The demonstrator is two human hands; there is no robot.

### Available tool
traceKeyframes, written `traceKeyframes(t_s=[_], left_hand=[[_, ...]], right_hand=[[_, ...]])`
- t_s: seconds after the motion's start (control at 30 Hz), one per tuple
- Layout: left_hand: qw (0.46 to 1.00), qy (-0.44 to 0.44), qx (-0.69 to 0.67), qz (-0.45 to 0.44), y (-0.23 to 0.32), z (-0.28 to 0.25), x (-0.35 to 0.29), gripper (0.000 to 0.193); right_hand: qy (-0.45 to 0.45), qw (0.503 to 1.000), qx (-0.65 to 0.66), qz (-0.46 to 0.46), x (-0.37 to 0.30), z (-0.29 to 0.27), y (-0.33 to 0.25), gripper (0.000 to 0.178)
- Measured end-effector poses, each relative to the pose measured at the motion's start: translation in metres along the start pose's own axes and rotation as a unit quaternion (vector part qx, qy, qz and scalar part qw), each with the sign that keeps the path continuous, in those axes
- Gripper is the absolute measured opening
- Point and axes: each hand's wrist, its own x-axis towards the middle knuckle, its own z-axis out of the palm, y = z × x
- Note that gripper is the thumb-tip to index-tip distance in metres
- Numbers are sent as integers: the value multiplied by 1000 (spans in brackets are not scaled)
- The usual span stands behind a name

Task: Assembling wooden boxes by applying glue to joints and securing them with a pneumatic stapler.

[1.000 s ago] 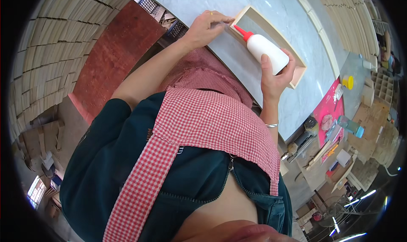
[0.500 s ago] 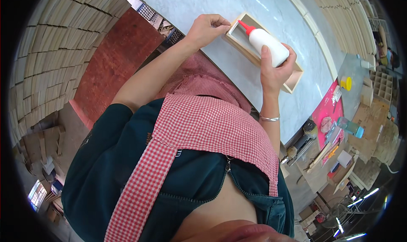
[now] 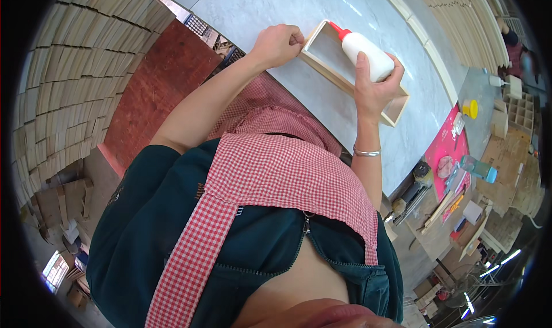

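My right hand [image 3: 376,95] is wrapped round a white squeeze bottle [image 3: 368,58] with a red pointed nozzle [image 3: 339,31]. The bottle is tilted over a long, narrow wooden frame [image 3: 328,70] on the pale grey tabletop. Its nozzle tip is at the far corner of the frame's left end. My left hand [image 3: 280,45] has its fingers curled at the near corner of that same end, pinching the wood; the fingertips are partly hidden. Through the frame's open middle the tabletop shows.
The tabletop [image 3: 253,9] has pale wooden strips [image 3: 422,35] along its far side. Stacked wood pieces [image 3: 75,69] stand left, beside a reddish-brown board [image 3: 164,81]. At right are a pink sheet [image 3: 440,155], a yellow container [image 3: 470,108], a clear bottle [image 3: 480,168] and tools.
My left hand has drawn slightly left, and the frame's left end has turned a little. The nozzle tip has shifted from the end's middle towards its far corner.
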Motion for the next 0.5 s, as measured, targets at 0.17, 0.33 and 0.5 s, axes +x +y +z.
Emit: traceKeyframes(t_s=[0.17, 0.33, 0.5], left_hand=[[997, 31, 44, 48, -7, 4, -4, 14], [998, 40, -7, 47, -9, 8, -4, 14], [998, 44, -30, 37, -6, 8, -7, 13]], right_hand=[[16, 1000, -15, 13, -2, -16, 1, 55], [37, 997, -68, 22, -8, -38, 10, 54], [56, 995, -30, 80, -15, -63, 8, 50]])
